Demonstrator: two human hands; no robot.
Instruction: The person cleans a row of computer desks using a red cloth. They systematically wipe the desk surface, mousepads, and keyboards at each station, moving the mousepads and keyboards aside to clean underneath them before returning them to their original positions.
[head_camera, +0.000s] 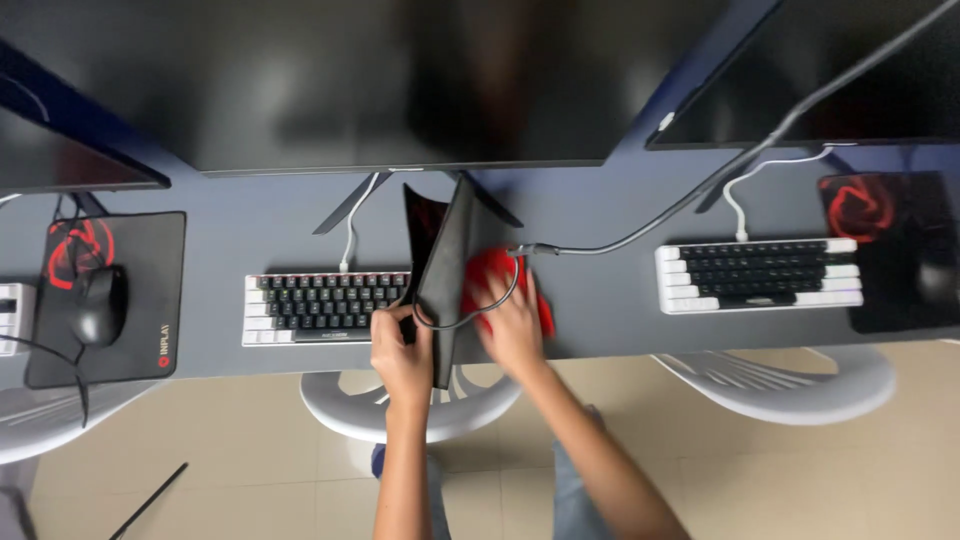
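Note:
My left hand (400, 352) grips the near edge of a black mouse pad (447, 262) and holds it lifted on edge above the dark desk (600, 300), next to a black-and-white keyboard (322, 306). My right hand (512, 322) presses flat on a red cloth (488, 270) that lies on the desk where the pad was. A dark cable (640, 232) loops over that hand and the pad's lower part. The mouse at the cable's end is hidden.
A large dark monitor (400, 80) spans the back, with others at left and right. A second mouse pad with a black mouse (98, 305) lies at left. Another keyboard (758, 274) and pad (890, 250) sit at right. White plastic chairs (410, 405) stand below the desk edge.

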